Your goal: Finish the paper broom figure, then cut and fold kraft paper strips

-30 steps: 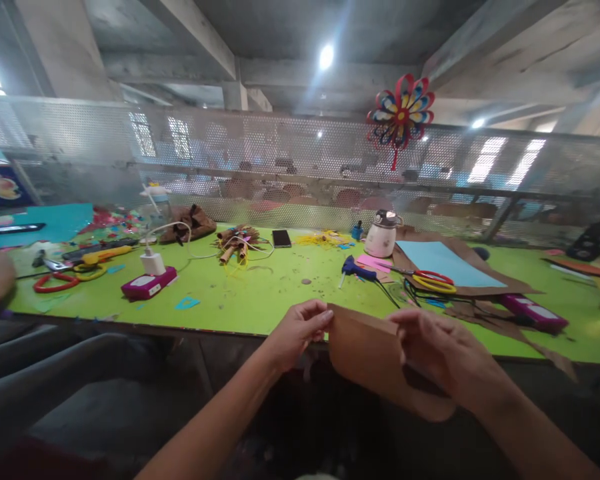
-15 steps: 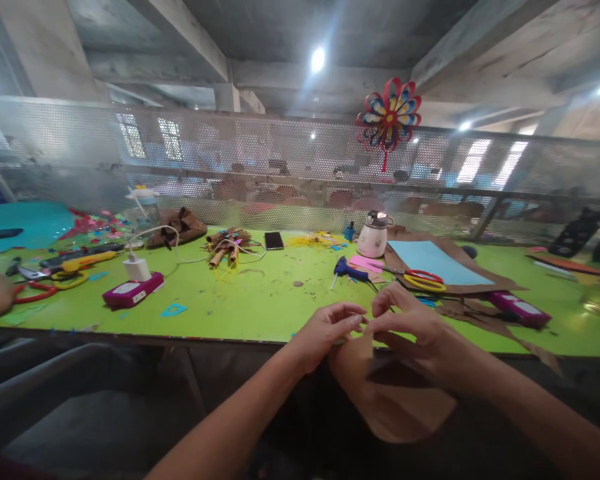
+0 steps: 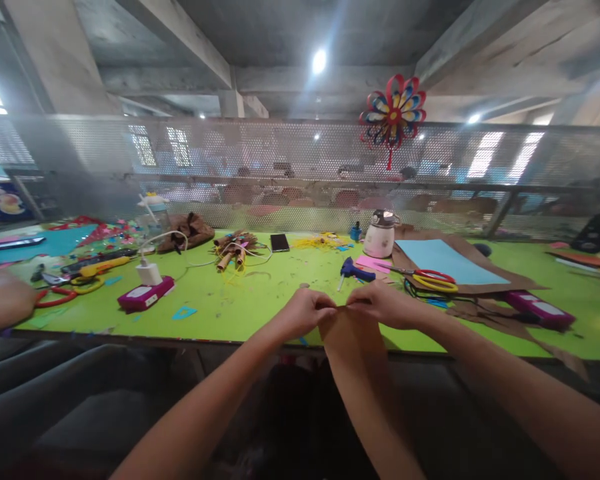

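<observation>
My left hand (image 3: 304, 312) and my right hand (image 3: 386, 304) are raised side by side just above the near edge of the green table (image 3: 260, 293). Both pinch the top edge of a brown paper piece (image 3: 353, 347), fingertips nearly touching. The paper hangs straight down from the pinch, in front of the table edge, between my forearms. Both hands are closed on it.
On the table lie red-and-yellow scissors (image 3: 433, 280) on a blue sheet (image 3: 440, 260), a blue glue gun (image 3: 355, 271), a white jar (image 3: 380, 235), a black phone (image 3: 280, 242), a magenta box with a white charger (image 3: 145, 293) and paper scraps. Another person's arm (image 3: 3, 303) rests at left.
My hands rose and came together at the paper's top edge. The paper, held wide and curved a second ago, now hangs down narrow from the pinch.
</observation>
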`<state>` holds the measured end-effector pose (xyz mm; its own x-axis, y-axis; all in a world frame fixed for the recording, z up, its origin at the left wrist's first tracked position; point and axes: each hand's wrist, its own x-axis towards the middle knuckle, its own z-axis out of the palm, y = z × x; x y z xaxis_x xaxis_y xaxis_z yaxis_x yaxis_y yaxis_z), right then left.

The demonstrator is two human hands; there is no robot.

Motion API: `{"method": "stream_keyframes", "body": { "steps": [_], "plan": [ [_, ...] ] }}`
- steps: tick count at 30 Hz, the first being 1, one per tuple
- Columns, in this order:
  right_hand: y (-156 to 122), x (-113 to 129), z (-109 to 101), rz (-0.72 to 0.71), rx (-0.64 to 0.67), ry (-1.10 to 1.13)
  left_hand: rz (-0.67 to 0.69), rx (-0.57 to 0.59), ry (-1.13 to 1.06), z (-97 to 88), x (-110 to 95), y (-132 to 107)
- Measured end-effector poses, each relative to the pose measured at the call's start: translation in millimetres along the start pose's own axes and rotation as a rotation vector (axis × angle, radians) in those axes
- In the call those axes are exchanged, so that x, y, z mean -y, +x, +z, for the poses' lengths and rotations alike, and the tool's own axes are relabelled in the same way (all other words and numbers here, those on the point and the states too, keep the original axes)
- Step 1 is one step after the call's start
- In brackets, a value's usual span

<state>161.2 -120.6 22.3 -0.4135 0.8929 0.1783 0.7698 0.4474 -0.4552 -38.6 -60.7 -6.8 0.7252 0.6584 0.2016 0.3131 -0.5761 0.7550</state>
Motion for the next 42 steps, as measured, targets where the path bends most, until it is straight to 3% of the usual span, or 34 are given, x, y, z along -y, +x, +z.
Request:
{"method": "stream_keyframes", "body": {
  "steps": [4,9,14,20,24,30,42],
  "plan": [
    [38,-28,6,0.034,0.034,0.121,-0.094,0.098,-0.058,-19.7,32,30],
    [86,-68,10,0.153,0.045,0.259,-0.210,0.157,-0.118,-48.5,54,76],
    [110,-90,20,0.232,0.048,0.324,-0.302,0.173,-0.092,-53.5,67,103],
    [93,-90,36,0.197,0.059,0.263,-0.231,0.160,0.005,-45.9,86,92],
    [82,-79,47,0.127,-0.013,0.138,-0.163,0.141,0.039,-46.8,91,75],
    [84,-66,66,0.049,-0.146,-0.020,-0.127,0.128,0.080,-50.5,100,67],
    [87,-65,79,-0.017,-0.236,-0.146,-0.057,0.092,0.122,-40.5,107,63]
  ]
}}
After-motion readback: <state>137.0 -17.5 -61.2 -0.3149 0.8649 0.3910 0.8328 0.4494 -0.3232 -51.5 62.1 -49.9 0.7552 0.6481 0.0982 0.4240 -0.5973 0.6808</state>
